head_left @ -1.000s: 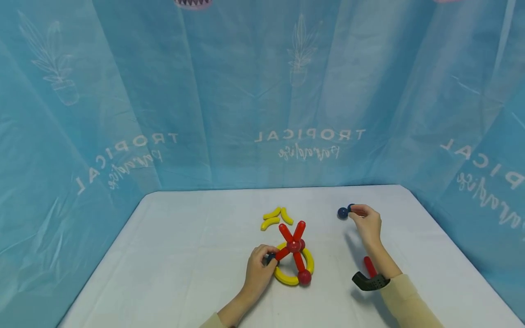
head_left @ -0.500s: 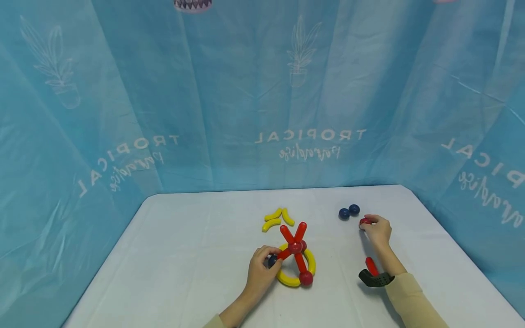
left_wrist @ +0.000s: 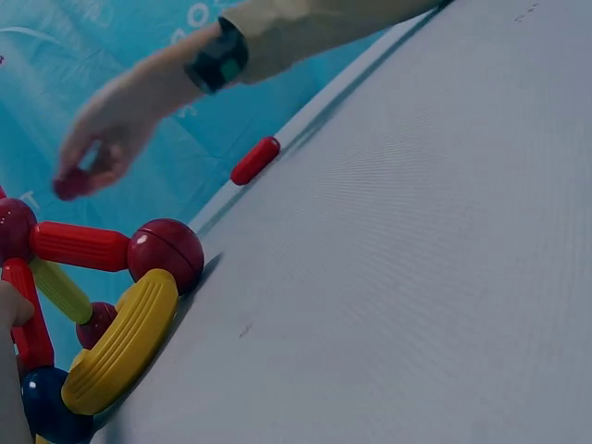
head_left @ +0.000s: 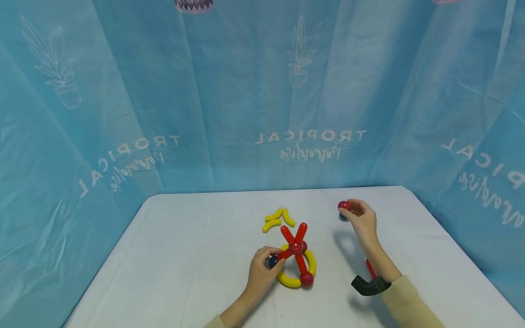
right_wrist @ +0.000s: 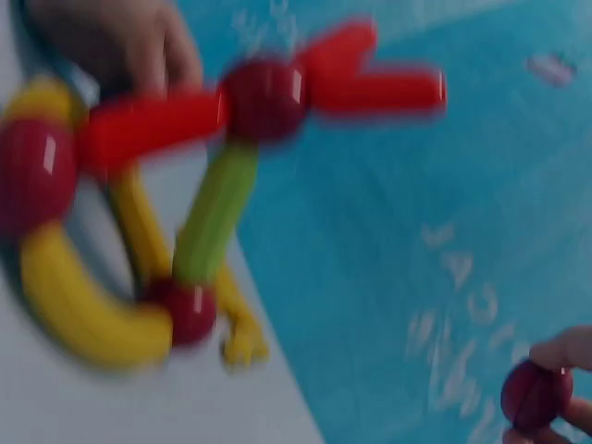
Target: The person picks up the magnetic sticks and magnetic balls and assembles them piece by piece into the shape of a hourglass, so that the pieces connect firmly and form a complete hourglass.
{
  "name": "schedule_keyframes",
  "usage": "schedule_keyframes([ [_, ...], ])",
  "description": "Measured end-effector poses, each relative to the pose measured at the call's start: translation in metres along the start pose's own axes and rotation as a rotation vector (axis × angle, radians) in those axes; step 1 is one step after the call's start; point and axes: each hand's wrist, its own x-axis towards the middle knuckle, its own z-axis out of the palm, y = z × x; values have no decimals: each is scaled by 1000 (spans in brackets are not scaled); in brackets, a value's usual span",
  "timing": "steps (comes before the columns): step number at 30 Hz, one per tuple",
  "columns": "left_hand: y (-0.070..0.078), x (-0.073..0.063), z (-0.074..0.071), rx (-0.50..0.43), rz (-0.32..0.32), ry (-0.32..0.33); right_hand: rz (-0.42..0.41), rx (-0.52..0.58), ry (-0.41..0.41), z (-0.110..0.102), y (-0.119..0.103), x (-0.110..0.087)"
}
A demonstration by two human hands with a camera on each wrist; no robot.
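A magnetic ball-and-rod model stands mid-table: curved yellow rods (head_left: 289, 281) joined by balls form its ring. Red rods (head_left: 301, 263) and a green rod (right_wrist: 215, 213) rise from it to a red top ball (head_left: 295, 248), with two more red rods sticking up. My left hand (head_left: 259, 272) grips a red rod (left_wrist: 32, 319) beside a blue ball (left_wrist: 54, 405) at the ring's left. Off to the back right, my right hand (head_left: 365, 223) pinches a loose red ball (right_wrist: 535, 396) between thumb and fingers. It overlaps a dark blue ball (head_left: 342, 217) in the head view.
Behind the model lie three curved yellow rods (head_left: 272, 225). A single red rod (left_wrist: 255, 161) rests on the white table (head_left: 197, 255), partly hidden by my right forearm in the head view. Blue printed curtains (head_left: 229, 91) hang around the table.
My right hand left the blue balls, took hold of the red ball to their right, then lifted it and moved left with it. My left hand stays at the model.
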Motion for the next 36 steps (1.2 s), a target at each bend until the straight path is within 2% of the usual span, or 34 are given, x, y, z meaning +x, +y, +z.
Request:
schedule_keyframes([
  [4,1,-1,-1,-1,0,-4,-61,122,-191,21,-31,-18],
  [7,0,-2,0,-13,6,-2,-82,162,-316,36,-48,-28],
  [10,-2,-3,0,-30,6,1,-127,166,-424,50,-59,-36],
  [13,-3,-3,1,-36,8,1,-207,125,-497,61,-65,-40],
  [17,-1,-2,1,-28,6,-8,-289,58,-528,70,-69,-43],
  [25,1,-2,-1,-5,9,-19,-360,-3,-548,79,-67,-45],
  [32,0,-3,0,-3,10,-20,-353,-14,-559,81,-65,-49],
  [36,2,1,-2,-23,48,-4,-367,-21,-553,82,-66,-47],
])
